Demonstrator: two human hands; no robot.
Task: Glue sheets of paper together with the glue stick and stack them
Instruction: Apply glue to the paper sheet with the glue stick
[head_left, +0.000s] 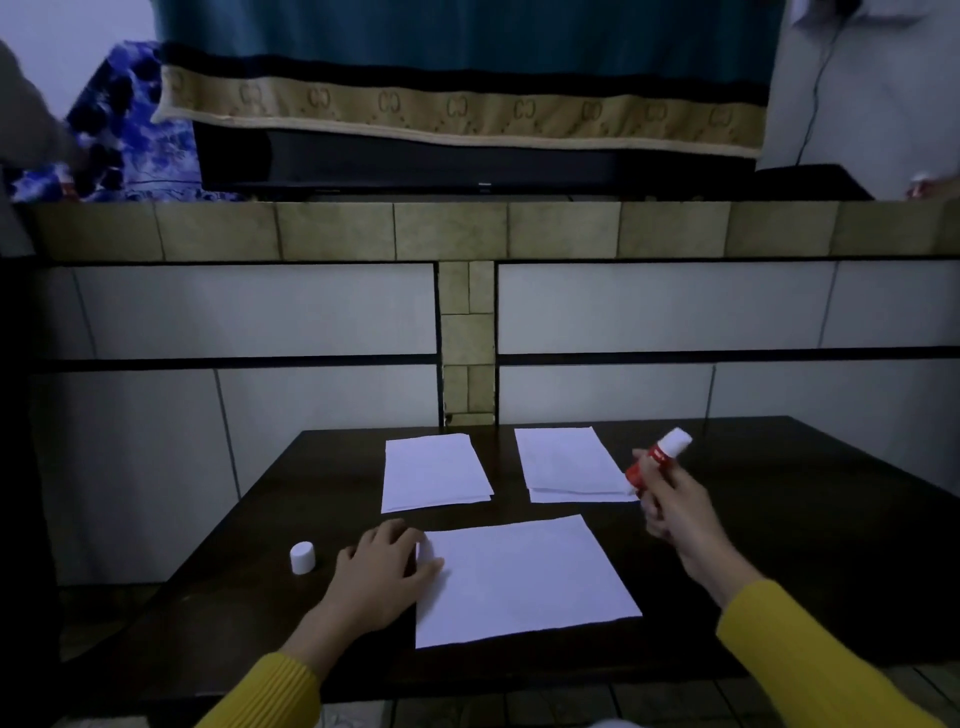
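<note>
Right grip: right hand (670, 501) is curled round the glue stick (655, 460), held above the table at the right of the frame, white tip up and tilted right.
Left grip: left hand (387, 569) lies flat with relaxed fingers, holding nothing, fingertips pressing the left edge of the near sheet (524, 577).
Near sheet: single white page at lower centre, lying slightly skewed, its near edge close to the table's front edge.
Left stack (434, 470): white sheets at upper centre-left, edges a little fanned.
Right stack (569, 462): white sheets just beside the glue stick; its right corner seems to sit under the stick's lower end, though the dim light makes this unsure.
Cap (302, 557): white, upright, left of the left hand, apart from it.
Table (779, 545): dark wood; bare surface shows between the stacks and the near sheet, and widely to the right of the right hand.
Back edge: table meets a tiled wall (260, 312).
</note>
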